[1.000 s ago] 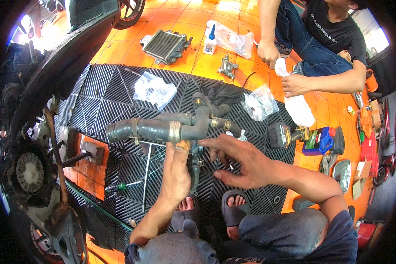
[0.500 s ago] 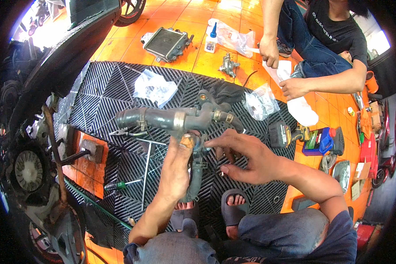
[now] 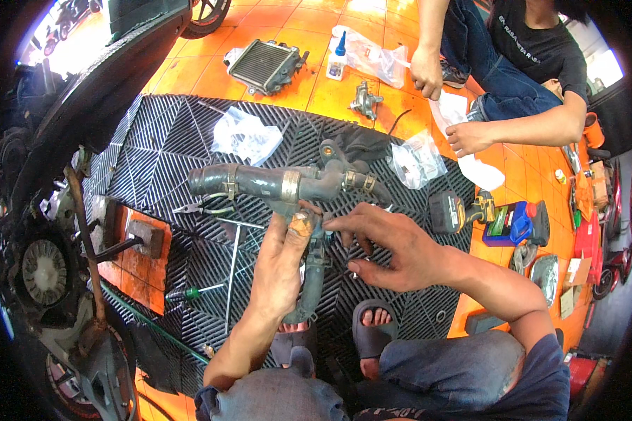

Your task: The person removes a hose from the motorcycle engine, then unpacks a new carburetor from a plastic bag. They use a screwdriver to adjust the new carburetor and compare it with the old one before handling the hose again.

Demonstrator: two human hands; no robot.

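My left hand (image 3: pixel 282 263) is wrapped round the lower part of a black coolant hose assembly (image 3: pixel 260 184), which has metal clamps, a branching housing and a short hose hanging down. Something tan, like tape or a worn patch, shows by the thumb. My right hand (image 3: pixel 404 252) comes in from the right with its fingers apart. Its index fingertip touches or nearly touches the fitting beside my left thumb. A small pale bit (image 3: pixel 353 275) shows by the right thumb tip; whether it is held cannot be made out.
Pliers (image 3: pixel 196 208), a T-handle wrench (image 3: pixel 234 277) and a screwdriver (image 3: pixel 182 295) lie left on the black mat (image 3: pixel 182 133). A cordless drill (image 3: pixel 463 212) and blue bottle (image 3: pixel 510 224) stand right. Beyond are a radiator (image 3: pixel 263 67) and a seated person handling white material (image 3: pixel 481 172). A motorcycle (image 3: pixel 45 270) fills the left.
The hose assembly has tilted slightly, its left end a little lower in view and shifted right. My right hand has moved only slightly. The other person's hands have shifted a little at the white material.
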